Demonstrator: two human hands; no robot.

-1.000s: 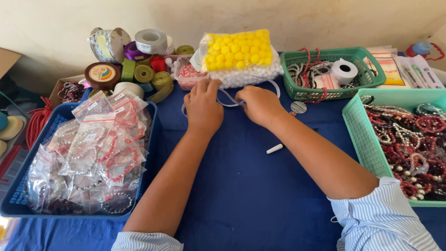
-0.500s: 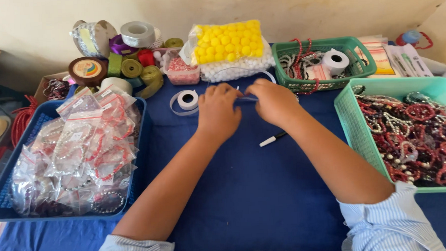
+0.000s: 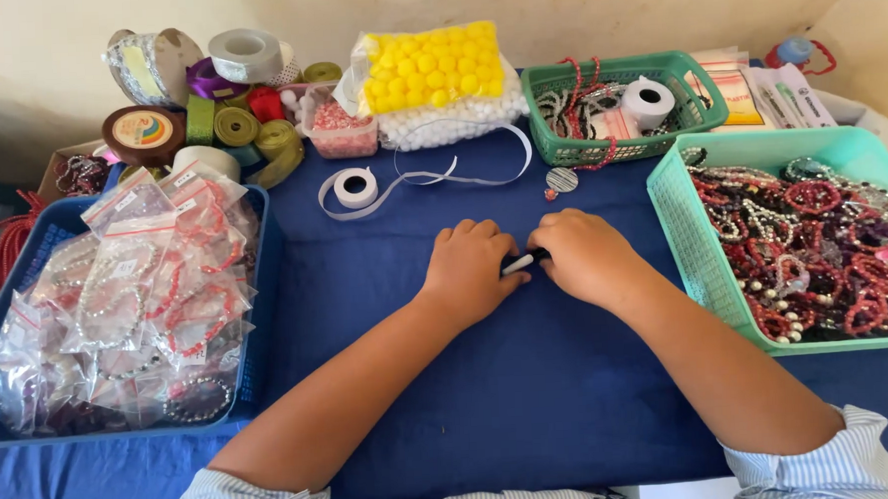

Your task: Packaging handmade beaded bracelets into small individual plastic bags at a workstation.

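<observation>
Pen-like white stick (image 3: pixel 518 264), apparently pinched between curled left hand (image 3: pixel 473 270) and right hand (image 3: pixel 586 256), on blue cloth (image 3: pixel 530 395)

The left hand (image 3: pixel 475 271) and the right hand (image 3: pixel 584 256) are covering most of a small black and white pen-like thing (image 3: pixel 521 263), so its ends and full shape are staying out of sight. The fingertips of both hands are curling under, hiding how they are gripping it. At the left, the blue tray (image 3: pixel 264 249) of bagged bracelets is running off the edge, and its near corner is being cut away. The teal basket (image 3: pixel 702 258) on the right is losing its right side to the edge. Far right, the packets (image 3: pixel 768 91) are showing details too small to read.
</observation>
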